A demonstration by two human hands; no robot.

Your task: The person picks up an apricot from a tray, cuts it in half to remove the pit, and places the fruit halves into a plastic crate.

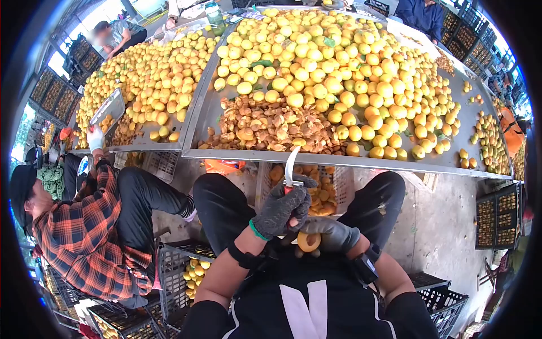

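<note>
In a dark grey glove, my left hand [280, 212] is closed around the red handle of a curved knife [291, 165], its blade pointing up. Close beside it, lower right, my right hand [333, 235] wears a grey glove and grips a halved yellow fruit [309, 242], cut face showing. Both hands are above my lap. In front, a metal table [339, 160] bears a large heap of whole yellow fruits [316, 62] and a pile of brownish cut pieces [274, 125] near its front edge.
Below the table edge, between my knees, stands a crate [262, 189] of fruit halves. A person in a plaid shirt [84, 243] sits at the left. Black crates [169, 271] flank me. Another person in dark blue [422, 17] is across the table.
</note>
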